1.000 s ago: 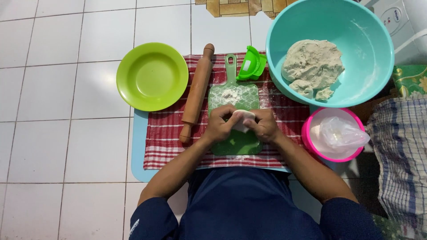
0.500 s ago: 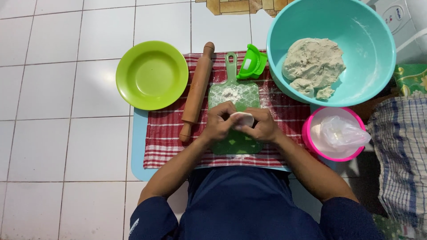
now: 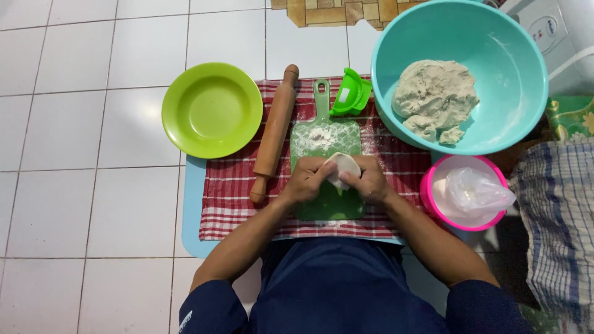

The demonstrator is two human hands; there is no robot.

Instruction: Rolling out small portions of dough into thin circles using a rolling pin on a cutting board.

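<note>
Both hands meet at frame centre: left hand [image 3: 307, 180] and right hand [image 3: 366, 182] pinch the small dough disc [image 3: 342, 167] between closed fingertips. It sits squarely between them over the green board [image 3: 326, 139], seemingly lifted off it.

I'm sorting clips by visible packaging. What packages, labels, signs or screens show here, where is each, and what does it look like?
Plastic bag: clear, crumpled, sitting in the pink bowl right of the hands.
White appliance: top right corner behind the blue bowl, with a small blue label, too small to make out.
No signs or screens.
</note>
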